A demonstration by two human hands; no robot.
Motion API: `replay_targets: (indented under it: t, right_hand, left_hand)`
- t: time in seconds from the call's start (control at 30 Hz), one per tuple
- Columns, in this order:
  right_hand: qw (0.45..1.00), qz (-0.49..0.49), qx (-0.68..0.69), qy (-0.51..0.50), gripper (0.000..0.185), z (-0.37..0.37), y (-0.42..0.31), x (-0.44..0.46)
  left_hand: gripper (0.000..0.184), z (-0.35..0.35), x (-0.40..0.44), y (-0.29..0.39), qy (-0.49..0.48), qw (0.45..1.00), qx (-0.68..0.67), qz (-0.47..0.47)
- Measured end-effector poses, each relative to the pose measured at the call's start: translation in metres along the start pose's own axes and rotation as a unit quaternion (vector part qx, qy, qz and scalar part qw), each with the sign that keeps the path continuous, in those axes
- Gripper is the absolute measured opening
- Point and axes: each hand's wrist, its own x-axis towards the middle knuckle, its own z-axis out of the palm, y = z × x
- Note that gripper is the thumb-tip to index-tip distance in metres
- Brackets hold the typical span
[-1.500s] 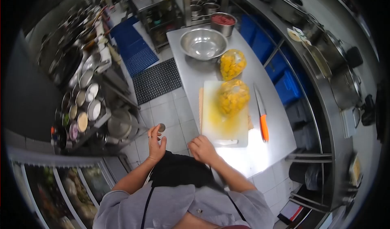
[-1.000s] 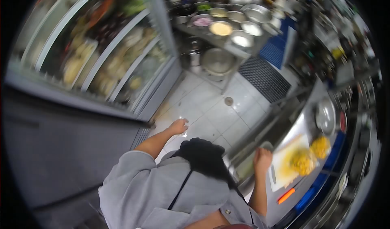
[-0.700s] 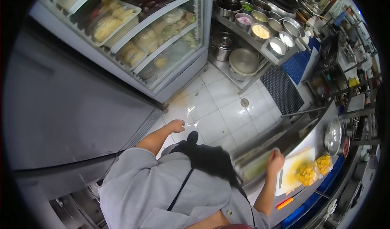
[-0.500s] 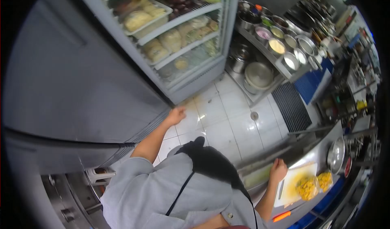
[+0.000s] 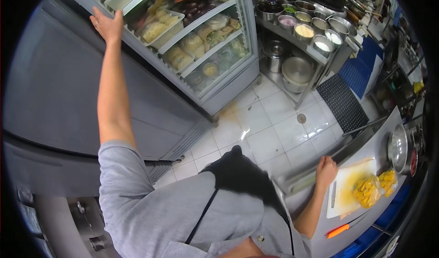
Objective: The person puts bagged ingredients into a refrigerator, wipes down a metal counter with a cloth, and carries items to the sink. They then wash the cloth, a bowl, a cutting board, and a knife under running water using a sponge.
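Note:
My left hand is stretched out at the upper left, fingers spread and holding nothing. It is over the grey side frame of the glass-fronted refrigerator; I cannot tell if it touches. Behind the glass are bagged foods, a white basket and dark purple vegetables. My right hand, loosely curled into a fist with nothing showing in it, is beside the white cutting board. On that yellow-stained board lie a knife and a bag of yellow pieces. A second such bag is alongside.
An orange-handled knife lies on the steel counter near a metal bowl. Across the white tiled floor, a steel shelf holds several containers, with pots below. A black perforated mat lies on the floor.
My left hand has risen from low near the refrigerator's bottom corner up to its upper frame, and its fingers have spread. My right hand stays by the board. The view has shifted slightly.

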Motion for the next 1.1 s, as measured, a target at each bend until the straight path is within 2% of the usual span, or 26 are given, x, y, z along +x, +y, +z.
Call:
replay_targets:
  t: [0.17,0.43,0.53,0.57,0.6,0.67,0.77,0.9,0.97,1.03,1.1]
  right_hand:
    - [1.0,0.012,0.0,-0.001,0.017,0.001,0.0,0.002]
    - [0.999,0.028,0.013,-0.015,0.016,-0.005,-0.002,0.005]
    - [0.999,0.038,0.014,-0.024,0.016,-0.004,-0.003,0.004]
    - [0.999,0.038,0.013,-0.027,0.016,-0.005,-0.001,0.004]
    - [0.999,0.037,0.021,-0.02,0.017,-0.005,0.0,0.005]
    - [0.999,0.031,0.04,-0.005,0.017,-0.007,-0.001,0.004]
    - [0.999,0.036,0.026,-0.013,0.018,-0.009,-0.003,0.006]
    - [0.999,0.029,0.026,-0.022,0.017,-0.008,-0.002,0.005]
    - [0.999,0.021,0.02,-0.019,0.016,-0.005,0.0,0.004]
    - [1.0,0.014,0.012,-0.02,0.016,-0.005,-0.001,0.004]
    - [1.0,0.018,0.007,-0.023,0.015,-0.005,0.0,0.005]
  left_hand:
    - [0.102,-0.001,0.048,-0.002,0.0,0.987,0.014,-0.157]
    - [0.108,0.011,0.038,0.002,-0.06,0.978,0.117,-0.159]
    - [0.108,0.008,0.04,0.019,-0.058,0.975,0.095,-0.191]
    - [0.106,0.004,0.039,0.029,-0.103,0.963,0.147,-0.2]
    - [0.105,0.001,0.038,0.032,-0.151,0.945,0.256,-0.137]
    - [0.101,-0.009,0.037,0.04,-0.19,0.935,0.266,-0.137]
    - [0.101,-0.02,0.049,0.044,-0.227,0.926,0.259,-0.155]
    - [0.104,-0.012,0.062,0.011,-0.109,0.97,0.064,-0.207]
    - [0.097,-0.006,0.065,0.004,-0.07,0.974,-0.024,-0.213]
    - [0.089,-0.003,0.063,0.005,-0.051,0.969,-0.026,-0.24]
    - [0.079,-0.003,0.066,0.004,-0.075,0.962,-0.003,-0.263]
